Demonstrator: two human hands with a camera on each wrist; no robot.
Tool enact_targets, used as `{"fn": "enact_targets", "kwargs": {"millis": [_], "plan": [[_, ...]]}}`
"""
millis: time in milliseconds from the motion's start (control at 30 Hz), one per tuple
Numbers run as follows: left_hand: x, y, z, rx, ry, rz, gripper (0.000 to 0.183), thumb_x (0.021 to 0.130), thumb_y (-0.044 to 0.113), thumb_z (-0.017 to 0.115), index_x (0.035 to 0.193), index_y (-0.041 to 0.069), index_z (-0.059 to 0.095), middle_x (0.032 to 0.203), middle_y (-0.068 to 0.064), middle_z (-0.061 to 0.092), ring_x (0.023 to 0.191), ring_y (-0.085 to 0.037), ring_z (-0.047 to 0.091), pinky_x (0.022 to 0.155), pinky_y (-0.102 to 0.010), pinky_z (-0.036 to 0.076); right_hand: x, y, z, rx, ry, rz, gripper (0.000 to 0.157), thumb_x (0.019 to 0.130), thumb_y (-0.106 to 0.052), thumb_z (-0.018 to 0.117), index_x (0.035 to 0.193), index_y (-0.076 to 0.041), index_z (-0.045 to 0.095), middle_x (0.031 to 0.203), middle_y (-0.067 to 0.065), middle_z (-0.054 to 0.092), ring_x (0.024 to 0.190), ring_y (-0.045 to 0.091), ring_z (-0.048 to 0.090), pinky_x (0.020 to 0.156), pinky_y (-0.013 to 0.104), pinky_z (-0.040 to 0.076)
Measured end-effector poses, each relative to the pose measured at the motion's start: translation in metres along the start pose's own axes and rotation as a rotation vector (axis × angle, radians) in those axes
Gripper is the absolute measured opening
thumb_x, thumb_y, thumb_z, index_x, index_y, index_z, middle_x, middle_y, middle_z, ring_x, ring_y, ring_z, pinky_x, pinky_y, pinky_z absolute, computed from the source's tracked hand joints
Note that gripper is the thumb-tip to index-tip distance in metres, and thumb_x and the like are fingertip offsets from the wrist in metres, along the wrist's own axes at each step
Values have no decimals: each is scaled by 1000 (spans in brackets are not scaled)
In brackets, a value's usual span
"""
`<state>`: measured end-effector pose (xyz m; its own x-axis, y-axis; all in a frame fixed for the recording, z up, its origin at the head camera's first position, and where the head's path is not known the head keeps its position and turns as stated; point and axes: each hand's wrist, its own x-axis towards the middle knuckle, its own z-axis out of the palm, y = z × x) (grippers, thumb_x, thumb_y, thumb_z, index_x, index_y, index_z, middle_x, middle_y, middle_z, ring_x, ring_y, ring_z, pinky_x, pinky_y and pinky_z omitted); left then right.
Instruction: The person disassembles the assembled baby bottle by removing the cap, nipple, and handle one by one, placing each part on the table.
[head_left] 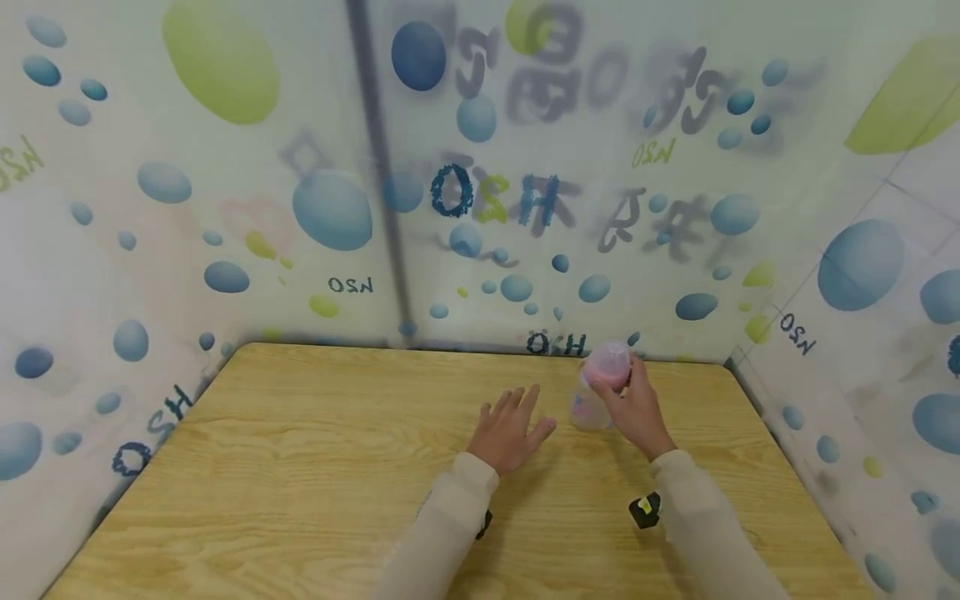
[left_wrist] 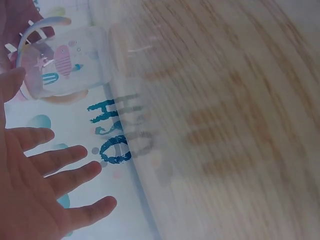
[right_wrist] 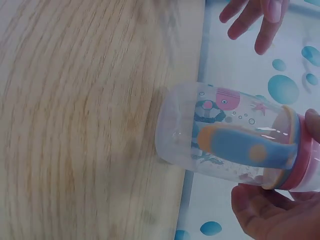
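Observation:
A clear baby bottle [head_left: 588, 410] with a pink collar and a see-through dome cap stands upright near the back of the wooden table [head_left: 315, 450]. Sea-creature prints decorate its body, and a blue and orange handle [right_wrist: 245, 145] shows at its side in the right wrist view. My right hand [head_left: 637, 414] grips the top by the pink collar, thumb on the near side and fingers round the far side. To the bottle's left, my left hand [head_left: 508, 433] hovers with fingers spread, apart from the bottle and holding nothing.
A pale wall covering [head_left: 480, 275] printed with blue and green dots and lettering rises right behind the table's back edge. Similar printed walls flank both sides. A dark wrist device [head_left: 645, 510] sits at the right sleeve.

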<state>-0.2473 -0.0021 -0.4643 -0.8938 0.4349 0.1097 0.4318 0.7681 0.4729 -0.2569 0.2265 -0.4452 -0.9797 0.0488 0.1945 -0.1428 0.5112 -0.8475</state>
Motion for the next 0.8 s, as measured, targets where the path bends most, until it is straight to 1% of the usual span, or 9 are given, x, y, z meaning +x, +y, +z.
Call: {"fn": "enact_targets", "kwargs": {"millis": [133, 300, 400, 600, 800], "plan": [[0, 2, 1, -25, -7, 14, 69, 103, 55, 43, 156, 13, 32, 153, -17, 42, 138, -35, 42, 108, -65, 31, -4, -1, 5, 16, -1, -16, 68, 101, -36, 60, 148, -1, 26, 137, 24, 47, 121, 36, 50, 98, 54, 44], [2, 5, 2, -27, 14, 30, 71, 101, 54, 48, 155, 10, 34, 151, -18, 44, 136, -34, 45, 106, -63, 35, -7, -4, 10, 32, 5, -34, 64, 101, -34, 59, 146, 0, 29, 133, 22, 51, 112, 32, 53, 91, 46, 47], [3, 7, 3, -29, 11, 43, 71, 101, 52, 50, 155, 9, 33, 151, -18, 45, 136, -34, 46, 104, -60, 39, -10, -5, 13, 44, -1, -29, 64, 102, -34, 59, 147, 0, 28, 135, 21, 50, 113, 30, 53, 92, 45, 48], [5, 9, 8, -26, 1, 64, 73, 101, 50, 53, 157, 9, 30, 149, -15, 47, 134, -29, 49, 101, -53, 43, -15, -9, 16, 122, -5, -1, 66, 102, -33, 58, 150, 1, 26, 139, 23, 47, 121, 34, 51, 99, 52, 45], [5, 10, 10, -64, 14, 63, 79, 98, 50, 57, 159, 13, 23, 151, -12, 46, 132, -27, 50, 99, -50, 44, -17, -12, 19, 169, -7, 30, 64, 102, -33, 58, 149, 0, 28, 138, 22, 47, 119, 34, 51, 101, 52, 45]]}}
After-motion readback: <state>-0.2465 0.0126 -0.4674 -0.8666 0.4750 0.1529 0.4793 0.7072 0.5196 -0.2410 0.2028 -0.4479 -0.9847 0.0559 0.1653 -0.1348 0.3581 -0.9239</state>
